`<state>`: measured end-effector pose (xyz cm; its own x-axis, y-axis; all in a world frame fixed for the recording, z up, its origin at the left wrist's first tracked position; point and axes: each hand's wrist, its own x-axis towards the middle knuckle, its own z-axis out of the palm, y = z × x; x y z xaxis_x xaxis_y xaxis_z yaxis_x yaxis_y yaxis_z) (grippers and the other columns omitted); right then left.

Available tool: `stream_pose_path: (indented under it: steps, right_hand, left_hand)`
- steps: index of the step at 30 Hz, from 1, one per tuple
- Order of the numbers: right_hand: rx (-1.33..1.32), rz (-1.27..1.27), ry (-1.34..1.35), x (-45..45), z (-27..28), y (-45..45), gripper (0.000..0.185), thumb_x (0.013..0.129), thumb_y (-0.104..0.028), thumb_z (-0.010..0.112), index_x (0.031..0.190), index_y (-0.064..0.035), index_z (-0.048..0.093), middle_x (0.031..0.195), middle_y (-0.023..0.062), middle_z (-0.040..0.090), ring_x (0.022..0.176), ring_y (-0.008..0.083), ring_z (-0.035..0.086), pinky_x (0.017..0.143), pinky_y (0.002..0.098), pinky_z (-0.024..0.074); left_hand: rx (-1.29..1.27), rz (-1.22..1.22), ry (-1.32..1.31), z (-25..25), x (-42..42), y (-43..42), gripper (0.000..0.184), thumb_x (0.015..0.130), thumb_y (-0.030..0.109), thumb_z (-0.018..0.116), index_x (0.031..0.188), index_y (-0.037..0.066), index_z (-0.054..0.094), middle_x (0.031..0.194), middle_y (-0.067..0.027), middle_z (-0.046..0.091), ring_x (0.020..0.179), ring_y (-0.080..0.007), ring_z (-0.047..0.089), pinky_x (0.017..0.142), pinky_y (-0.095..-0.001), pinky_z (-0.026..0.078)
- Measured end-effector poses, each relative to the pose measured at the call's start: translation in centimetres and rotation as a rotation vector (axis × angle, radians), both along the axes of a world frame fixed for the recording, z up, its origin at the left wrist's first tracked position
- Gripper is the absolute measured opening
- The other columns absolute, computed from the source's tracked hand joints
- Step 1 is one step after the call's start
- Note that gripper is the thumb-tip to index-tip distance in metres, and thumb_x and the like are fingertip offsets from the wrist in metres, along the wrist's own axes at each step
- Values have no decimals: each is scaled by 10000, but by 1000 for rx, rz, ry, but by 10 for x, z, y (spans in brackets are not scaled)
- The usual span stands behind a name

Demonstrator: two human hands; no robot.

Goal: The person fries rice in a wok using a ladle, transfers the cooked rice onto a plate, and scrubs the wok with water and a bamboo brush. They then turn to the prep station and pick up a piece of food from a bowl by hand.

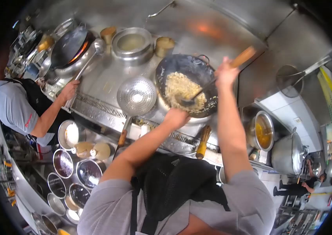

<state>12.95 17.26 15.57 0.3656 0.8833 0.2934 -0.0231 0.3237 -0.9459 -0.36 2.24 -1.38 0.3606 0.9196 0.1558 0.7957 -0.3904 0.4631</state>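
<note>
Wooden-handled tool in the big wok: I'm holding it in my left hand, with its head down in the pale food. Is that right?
Not quite: the hand is wrong. The head view shows the wooden-handled tool held in your right hand, with its head down in the pale food in the big wok.

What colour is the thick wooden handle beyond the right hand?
The thick wooden handle is orange-brown, best seen in the head view.
</note>
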Motion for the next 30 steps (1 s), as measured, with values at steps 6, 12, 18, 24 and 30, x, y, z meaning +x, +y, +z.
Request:
stream_pose_path:
  steps: [6, 12, 18, 24, 30]
  right_hand:
    - [379, 236, 127, 30, 121, -27, 195, 954, -145, 591, 828, -87, 454, 574, -3, 407, 463, 96, 404, 435, 259, 360]
    - [245, 17, 121, 16, 103, -60, 206, 947, -177, 594, 786, -102, 491, 572, -38, 439, 448, 55, 403, 378, 233, 321]
    - [291, 167, 189, 3, 52, 6, 161, 940, -166, 611, 857, -73, 509, 559, -23, 436, 419, 85, 395, 381, 259, 328]
    - [320, 283, 99, 34, 165, -51, 265, 942, -196, 615, 747, -100, 463, 553, -36, 380, 443, 69, 364, 391, 258, 308]
    - [248, 222, 195, 0, -12, -10, 166, 932, -65, 579, 829, -50, 449, 567, -15, 403, 446, 80, 379, 392, 246, 318]
  left_hand:
    - [151, -135, 67, -5, -29, -92, 326, 861, 410, 579, 842, 117, 719, 852, -137, 703, 847, -309, 681, 756, -447, 531]
    - [-62, -37, 50, 54, -3, -3, 371, 874, 392, 537, 712, 97, 694, 741, -153, 685, 718, -340, 675, 659, -465, 520]
    - [-125, -171, 177, -21, -30, -76, 367, 889, 423, 534, 755, 129, 707, 814, -121, 705, 757, -317, 686, 666, -444, 529]
    - [35, -40, -56, 70, -19, -47, 345, 834, 396, 611, 683, 96, 687, 649, -126, 661, 616, -319, 660, 563, -452, 509]
    - [81, 31, -72, -33, -5, -35, 236, 830, 331, 627, 779, 112, 698, 798, -117, 687, 795, -305, 656, 820, -429, 490]
